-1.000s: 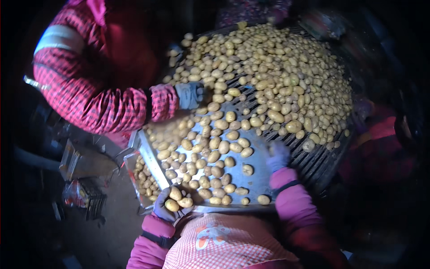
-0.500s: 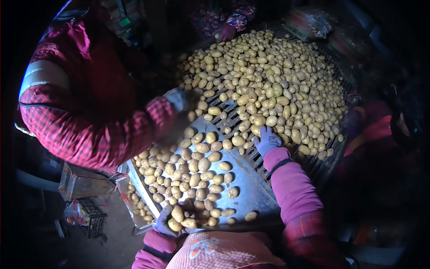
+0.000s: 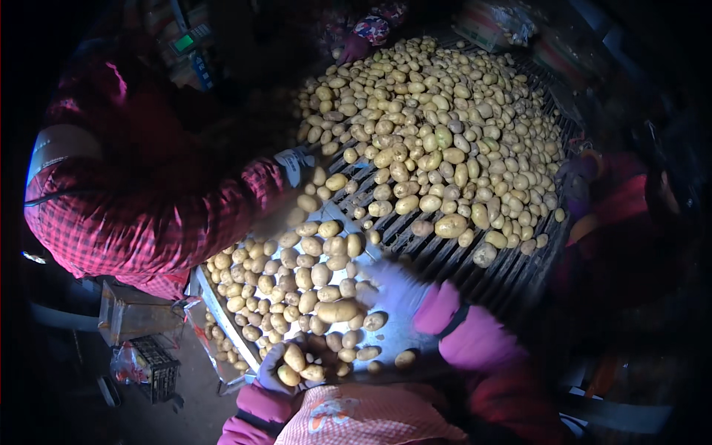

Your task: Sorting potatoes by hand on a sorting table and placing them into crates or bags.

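My left hand [image 3: 271, 373], in a greyish-purple glove, is curled around several potatoes [image 3: 294, 357] at the near edge of a metal tray [image 3: 415, 343]. My right hand [image 3: 400, 291], gloved alike, is smeared by motion over the tray's right part, beside a large long potato [image 3: 337, 310]; its fingers cannot be made out. Many loose yellow-brown potatoes [image 3: 303, 278] cover the left and middle of this tray. Beyond it, a big heap of potatoes [image 3: 445, 126] lies on a dark slatted rack [image 3: 430, 241].
At the left, a co-worker's checked sleeve [image 3: 148, 222] ends in a gloved hand [image 3: 295, 165] near the heap. Other people's hands show at the far edge [image 3: 356, 49] and right [image 3: 577, 178]. A potato-filled container [image 3: 222, 337], a black crate [image 3: 159, 371] and a box [image 3: 137, 311] stand lower left.
My right hand has swept from the heap on the rack back toward me and left, onto the tray. The large long potato now lies beside it. My left hand keeps its potatoes.
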### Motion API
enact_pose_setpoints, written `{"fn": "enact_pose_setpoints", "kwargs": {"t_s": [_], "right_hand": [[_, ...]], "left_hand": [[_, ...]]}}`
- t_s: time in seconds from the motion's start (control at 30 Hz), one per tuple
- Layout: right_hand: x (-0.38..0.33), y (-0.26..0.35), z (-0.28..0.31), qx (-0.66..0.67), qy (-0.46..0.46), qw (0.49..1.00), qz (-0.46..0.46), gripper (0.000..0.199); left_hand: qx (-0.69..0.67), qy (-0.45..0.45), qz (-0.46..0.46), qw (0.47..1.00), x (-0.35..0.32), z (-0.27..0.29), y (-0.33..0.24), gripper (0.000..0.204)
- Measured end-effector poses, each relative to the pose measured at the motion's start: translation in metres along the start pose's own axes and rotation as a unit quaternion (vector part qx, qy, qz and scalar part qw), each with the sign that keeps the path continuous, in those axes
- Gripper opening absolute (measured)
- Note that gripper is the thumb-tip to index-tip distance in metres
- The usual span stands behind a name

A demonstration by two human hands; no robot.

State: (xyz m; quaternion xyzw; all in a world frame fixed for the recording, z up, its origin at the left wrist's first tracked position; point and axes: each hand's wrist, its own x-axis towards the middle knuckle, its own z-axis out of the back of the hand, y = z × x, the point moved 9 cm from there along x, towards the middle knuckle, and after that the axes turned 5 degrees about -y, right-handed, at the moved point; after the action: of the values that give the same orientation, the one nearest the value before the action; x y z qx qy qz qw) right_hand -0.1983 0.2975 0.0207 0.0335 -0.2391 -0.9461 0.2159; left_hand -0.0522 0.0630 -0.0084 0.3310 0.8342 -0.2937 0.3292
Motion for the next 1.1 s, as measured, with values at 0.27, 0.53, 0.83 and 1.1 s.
{"fn": "enact_pose_setpoints", "kwargs": {"t_s": [0.27, 0.53, 0.83, 1.1], "right_hand": [[-0.037, -0.135, 0.1, -0.283, -0.271, 0.877, -0.278, 0.042], [0.003, -0.081, 0.071, 0.098, -0.189, 0.975, -0.069, 0.038], [0.077, -0.115, 0.066, -0.113, -0.171, 0.973, -0.106, 0.039], [0.115, -0.105, 0.069, -0.006, -0.141, 0.985, -0.104, 0.027]], "left_hand": [[-0.044, 0.016, -0.013, 0.999, -0.005, 0.011, -0.008, 0.058], [-0.032, 0.047, 0.023, 0.998, 0.01, 0.01, 0.003, 0.061], [-0.082, 0.016, -0.045, 0.995, 0.004, 0.02, -0.007, 0.054], [-0.066, 0.013, -0.065, 0.996, 0.013, 0.032, -0.006, 0.055]]}}
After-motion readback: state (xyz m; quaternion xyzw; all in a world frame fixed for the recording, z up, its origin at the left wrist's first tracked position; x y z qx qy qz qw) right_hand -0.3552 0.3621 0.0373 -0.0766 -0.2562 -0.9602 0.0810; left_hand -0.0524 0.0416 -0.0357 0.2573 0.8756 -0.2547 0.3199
